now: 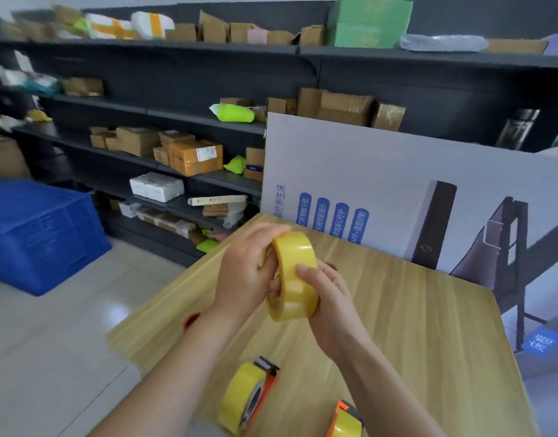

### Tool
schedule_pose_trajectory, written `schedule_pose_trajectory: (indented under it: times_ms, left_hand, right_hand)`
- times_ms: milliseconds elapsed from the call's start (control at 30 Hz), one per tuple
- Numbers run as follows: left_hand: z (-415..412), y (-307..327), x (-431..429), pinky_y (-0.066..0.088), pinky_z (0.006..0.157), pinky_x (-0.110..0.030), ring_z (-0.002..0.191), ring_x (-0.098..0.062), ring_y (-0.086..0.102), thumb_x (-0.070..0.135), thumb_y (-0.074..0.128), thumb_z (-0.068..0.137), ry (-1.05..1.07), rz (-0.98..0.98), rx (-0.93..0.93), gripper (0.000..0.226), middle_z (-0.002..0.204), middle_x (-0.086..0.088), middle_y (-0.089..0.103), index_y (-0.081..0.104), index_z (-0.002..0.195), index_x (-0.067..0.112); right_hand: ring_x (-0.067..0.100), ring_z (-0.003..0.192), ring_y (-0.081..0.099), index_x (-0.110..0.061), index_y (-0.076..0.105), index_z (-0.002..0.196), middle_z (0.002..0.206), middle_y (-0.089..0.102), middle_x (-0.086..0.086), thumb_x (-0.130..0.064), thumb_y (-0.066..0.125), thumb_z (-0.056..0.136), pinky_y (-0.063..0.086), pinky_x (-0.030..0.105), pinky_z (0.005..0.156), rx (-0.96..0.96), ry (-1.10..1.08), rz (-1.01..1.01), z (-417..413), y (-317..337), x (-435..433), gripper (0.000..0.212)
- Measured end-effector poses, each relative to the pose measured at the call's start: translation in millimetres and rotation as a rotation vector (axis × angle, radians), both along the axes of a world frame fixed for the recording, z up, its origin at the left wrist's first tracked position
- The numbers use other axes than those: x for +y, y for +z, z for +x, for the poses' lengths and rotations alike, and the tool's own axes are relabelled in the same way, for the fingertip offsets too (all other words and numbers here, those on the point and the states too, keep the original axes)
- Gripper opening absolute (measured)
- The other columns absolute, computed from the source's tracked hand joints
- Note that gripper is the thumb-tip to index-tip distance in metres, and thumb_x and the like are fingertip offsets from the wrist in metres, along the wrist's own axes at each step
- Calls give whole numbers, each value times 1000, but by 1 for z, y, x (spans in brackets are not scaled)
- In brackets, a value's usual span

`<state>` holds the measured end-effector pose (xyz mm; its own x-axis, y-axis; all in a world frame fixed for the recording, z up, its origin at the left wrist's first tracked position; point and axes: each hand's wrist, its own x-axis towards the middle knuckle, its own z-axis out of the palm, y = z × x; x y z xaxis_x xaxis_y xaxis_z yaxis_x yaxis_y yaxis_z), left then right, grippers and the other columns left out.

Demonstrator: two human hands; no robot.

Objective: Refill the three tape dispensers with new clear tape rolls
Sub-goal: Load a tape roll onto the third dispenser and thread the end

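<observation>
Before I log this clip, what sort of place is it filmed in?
Likely a parcel stockroom or packing room: dark shelves loaded with cardboard boxes, a blue crate on the floor, and tape dispensers on the wooden table.

Translucent yellow on the round tape roll. Same yellow on the roll in the orange plastic tape dispenser, and in the second orange dispenser. Pale wood grain across the laminate bench. Blue plastic crate; charcoal metal shelving; white printed board with blue labels.
</observation>
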<state>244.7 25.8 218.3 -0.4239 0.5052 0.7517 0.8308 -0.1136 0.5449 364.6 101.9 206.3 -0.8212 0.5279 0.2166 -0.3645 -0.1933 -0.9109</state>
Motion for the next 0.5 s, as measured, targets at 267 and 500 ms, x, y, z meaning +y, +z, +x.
schedule_pose_trajectory:
  times_ms: [267,500]
  left_hand:
    - [-97,-1,-71,54,74,-42,84,-10,65,14,62,86,50,-78,-365,16,85,11,70,67,92,27]
    - [-140,-8,-87,51,75,-46,80,-15,62,24,56,80,87,-127,-376,12,83,7,68,67,85,21]
  right_hand:
    - [32,78,66,3,67,98,82,70,21,-21,64,72,51,43,73,52,174,35,-94,1,-64,35]
    - [29,72,66,6,66,96,79,70,22,-19,61,74,55,37,65,15,178,-4,-137,4,-81,34]
